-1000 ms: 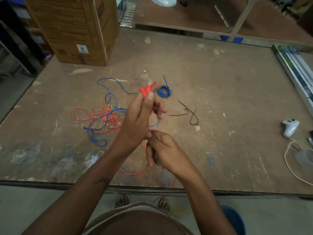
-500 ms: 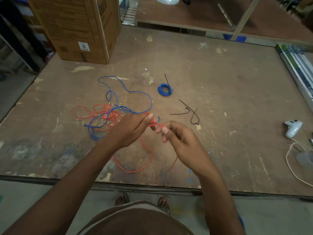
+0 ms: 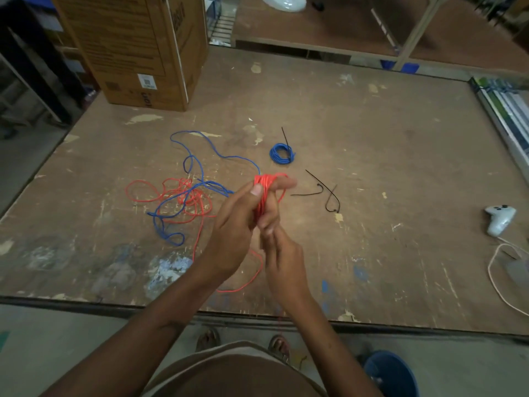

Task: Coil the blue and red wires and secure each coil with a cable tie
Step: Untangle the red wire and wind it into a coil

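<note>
With the left hand grip clamped on the red coil above counter centre and the right hand pinching its tail, we risk snagging the blue wire tangle at 9 o'clock.

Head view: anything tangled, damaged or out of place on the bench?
Yes: the loose blue wire and red wire lie knotted through each other left of the hands, which could snag the coil wound on the left hand. The table top is chipped and paint-stained. Nothing spilled.
</note>
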Demonstrator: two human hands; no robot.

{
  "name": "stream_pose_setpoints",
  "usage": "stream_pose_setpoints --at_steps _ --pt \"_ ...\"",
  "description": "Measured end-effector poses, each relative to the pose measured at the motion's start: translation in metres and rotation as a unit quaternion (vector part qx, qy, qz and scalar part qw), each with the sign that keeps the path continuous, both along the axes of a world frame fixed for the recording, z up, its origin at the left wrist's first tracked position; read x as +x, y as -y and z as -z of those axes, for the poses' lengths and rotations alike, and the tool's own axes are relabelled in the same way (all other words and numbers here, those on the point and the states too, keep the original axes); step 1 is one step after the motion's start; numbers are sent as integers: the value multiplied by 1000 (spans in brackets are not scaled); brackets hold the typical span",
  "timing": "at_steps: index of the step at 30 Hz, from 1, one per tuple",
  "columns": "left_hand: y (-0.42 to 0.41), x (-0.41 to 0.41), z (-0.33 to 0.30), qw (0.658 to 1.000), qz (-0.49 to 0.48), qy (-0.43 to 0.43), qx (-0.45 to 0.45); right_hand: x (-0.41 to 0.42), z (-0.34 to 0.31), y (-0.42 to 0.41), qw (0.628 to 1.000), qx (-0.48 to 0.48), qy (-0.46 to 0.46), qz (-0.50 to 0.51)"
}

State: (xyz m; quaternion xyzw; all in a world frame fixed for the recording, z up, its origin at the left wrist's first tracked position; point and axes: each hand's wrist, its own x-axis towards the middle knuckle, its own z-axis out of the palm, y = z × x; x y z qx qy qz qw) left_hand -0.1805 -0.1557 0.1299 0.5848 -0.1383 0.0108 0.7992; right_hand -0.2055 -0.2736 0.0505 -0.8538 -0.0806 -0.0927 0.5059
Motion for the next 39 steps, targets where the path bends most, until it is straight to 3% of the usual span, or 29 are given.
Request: stream_pose_setpoints --at_steps 2,4,7,10,12,15,21,25,27,29,31,35,39 --pt "5 5 -4 999 -30 20 23 -8 -5 -9 997 10 -44 -56" --pt "-1 16 1 982 -73 75 155 -17 -14 -12 992 5 -69 -106" --pt "-25 44 13 890 -85 164 417 -29 -31 -10 992 55 -72 -82" --pt "-42 60 28 843 -89 178 499 -29 -52 2 993 99 -68 -23" --pt "-47 56 31 850 -68 156 498 -18 -69 16 991 119 -62 2" --pt "-41 34 34 890 -29 113 441 7 -88 36 993 111 -20 33" --pt "-16 -3 15 980 33 11 194 58 -73 50 981 180 -50 42" --pt "-12 0 -6 997 64 -4 33 29 -46 18 977 197 -76 -34" --pt "-11 3 -14 998 69 1 -1 3 -35 3 978 178 -87 -58" --pt "-11 6 -18 998 23 34 47 -20 -33 -7 984 137 -94 -69" --pt "-17 13 -16 982 -56 89 160 -39 -39 -10 985 104 -101 -89" --pt "-32 32 -6 886 -117 170 416 -58 -64 -1 984 89 -108 -112" --pt "-38 32 11 876 -56 151 454 -43 -100 31 981 143 -99 -81"
